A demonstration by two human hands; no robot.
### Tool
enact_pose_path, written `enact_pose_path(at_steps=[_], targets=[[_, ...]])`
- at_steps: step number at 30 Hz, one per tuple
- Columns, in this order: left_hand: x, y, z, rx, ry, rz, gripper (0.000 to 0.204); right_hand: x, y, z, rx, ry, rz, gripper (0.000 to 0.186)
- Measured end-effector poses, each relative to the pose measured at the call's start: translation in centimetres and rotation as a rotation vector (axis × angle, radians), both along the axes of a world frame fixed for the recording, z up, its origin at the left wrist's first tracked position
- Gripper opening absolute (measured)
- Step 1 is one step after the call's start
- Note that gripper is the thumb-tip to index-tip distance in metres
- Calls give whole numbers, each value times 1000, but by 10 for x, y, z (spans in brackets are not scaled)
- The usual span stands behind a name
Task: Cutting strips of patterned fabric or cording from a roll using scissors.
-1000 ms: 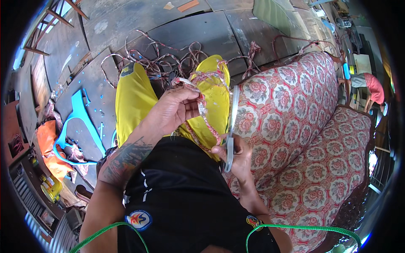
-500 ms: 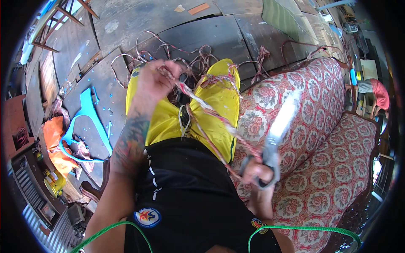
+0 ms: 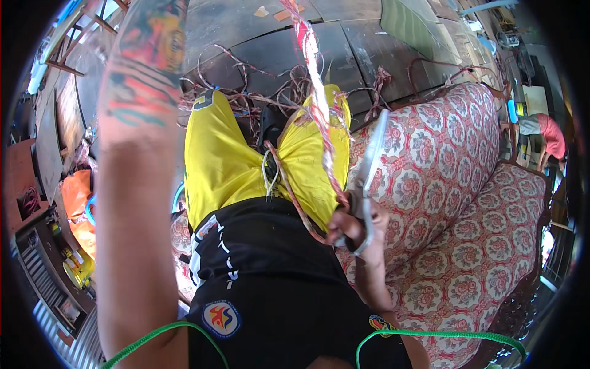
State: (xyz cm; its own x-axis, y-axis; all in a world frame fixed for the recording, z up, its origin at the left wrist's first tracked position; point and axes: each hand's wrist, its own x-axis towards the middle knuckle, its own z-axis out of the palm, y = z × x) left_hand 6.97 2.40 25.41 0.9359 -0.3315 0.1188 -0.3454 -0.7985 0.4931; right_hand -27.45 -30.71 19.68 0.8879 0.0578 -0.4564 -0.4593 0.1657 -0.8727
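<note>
My right hand [image 3: 357,226] is closed around the handles of a pair of metal scissors [image 3: 376,150], whose blades point up and away beside my thigh. It also grips the lower end of a twisted red-and-white fabric cord [image 3: 319,111]. From there the cord runs far up, past the top edge of the picture. A looser length of the cord hangs in a loop over my lap. My left forearm [image 3: 138,203] reaches forward on the left, but the left hand is beyond the top edge.
A tangle of fabric cord [image 3: 243,95] lies around my knees on the dark panelled floor [image 3: 270,46]. Floral upholstered cushions [image 3: 430,154] stand close on my right. At left are an orange bag [image 3: 77,200] and a wooden frame [image 3: 74,55]. Another person [image 3: 544,135] bends far right.
My left arm has swung from over my knees up and forward, taking its hand out of view. The cord is now drawn long and upward. My right hand with the scissors moved slightly.
</note>
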Motion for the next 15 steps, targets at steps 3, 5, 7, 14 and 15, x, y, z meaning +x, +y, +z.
enact_pose_path(at_steps=[3, 5, 7, 14, 15], targets=[[4, -22, -57, 70, 265, -165, 53, 6, 16, -12, 7, 3, 5, 13], [-47, -47, -107, -40, 484, -65, 54, 7, 15, -20, -18, 31, 49, 12], [-112, -69, -141, -127, 1007, -66, 58, 10, 14, -30, -81, 2, 73, 13], [-249, -114, -169, -882, 1440, 140, 43, 1, -4, -41, -216, 42, 165, 19], [-252, -116, -165, -1039, 1488, 204, 39, 0, -5, -41, -295, 16, 218, 22]])
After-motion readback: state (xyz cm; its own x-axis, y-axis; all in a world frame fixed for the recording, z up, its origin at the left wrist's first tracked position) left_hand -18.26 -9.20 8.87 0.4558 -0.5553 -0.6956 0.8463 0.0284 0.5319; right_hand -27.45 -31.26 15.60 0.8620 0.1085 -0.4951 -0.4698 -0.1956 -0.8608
